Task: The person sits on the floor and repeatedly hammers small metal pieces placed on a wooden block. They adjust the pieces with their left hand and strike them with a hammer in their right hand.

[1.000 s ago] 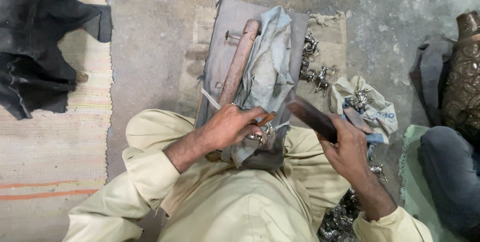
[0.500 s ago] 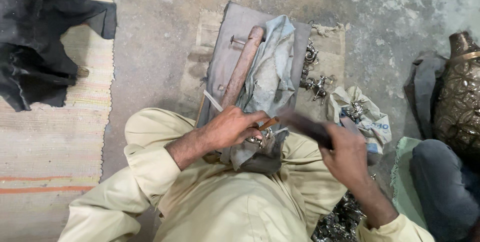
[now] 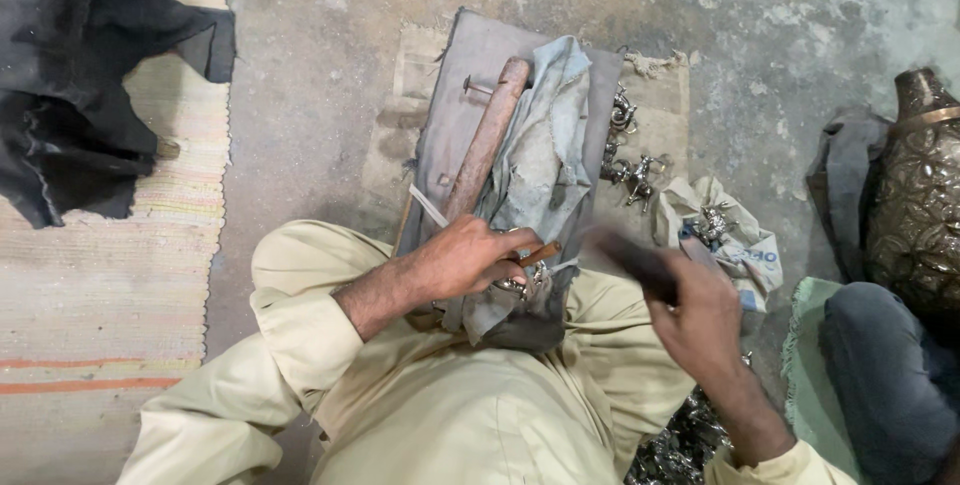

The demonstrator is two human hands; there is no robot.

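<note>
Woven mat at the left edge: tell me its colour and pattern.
Pale beige woven mat with an orange stripe, seen in the head view.

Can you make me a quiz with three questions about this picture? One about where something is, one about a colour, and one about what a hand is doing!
1. Where does the black cloth lie?
A. On the striped mat at top left
B. On the person's lap
C. Over the brass vase

2. What colour are the person's clothes?
A. Red
B. Pale cream
C. Dark blue

3. What is the right hand doing?
A. Resting flat on the floor
B. Hanging empty
C. Gripping a dark tool

Answers:
1. A, it is spread over the striped mat in the corner.
2. B, sleeves and trousers are pale cream.
3. C, its fingers wrap the blurred tool beside the left hand, which holds a small metal piece.
</note>
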